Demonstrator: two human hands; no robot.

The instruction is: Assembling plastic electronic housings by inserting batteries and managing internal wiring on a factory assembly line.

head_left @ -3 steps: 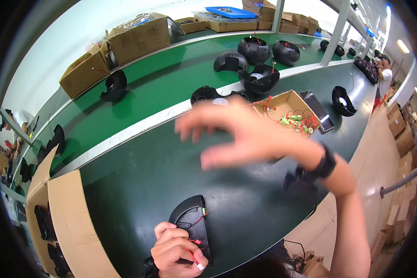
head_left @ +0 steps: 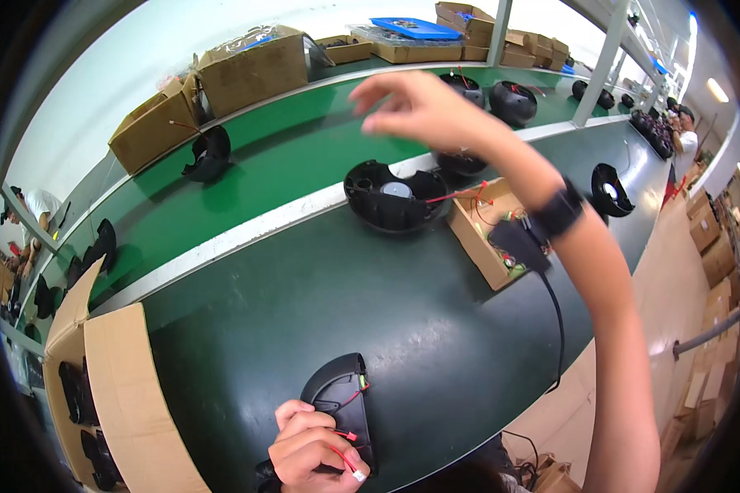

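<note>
Low at the front, my left hand is closed round a black curved plastic shell. Red wires with small plugs come out between its fingers and thumb. My right hand reaches over the green conveyor belt, fingers loosely bent and apart, holding nothing. Below it, a round black shell with a grey disc inside rests at the edge of the workbench. Another black shell is partly hidden behind my right forearm, as is one black round housing beyond it.
An open cardboard tray of wired parts sits under my right wrist, which wears a black strap and a cabled black box. Black shells fill a cardboard box at left. Cartons line the back. Other people work at both sides.
My right hand has moved away and up, from above the workbench to above the belt, uncovering the round black shell. My left hand keeps hold of its shell.
</note>
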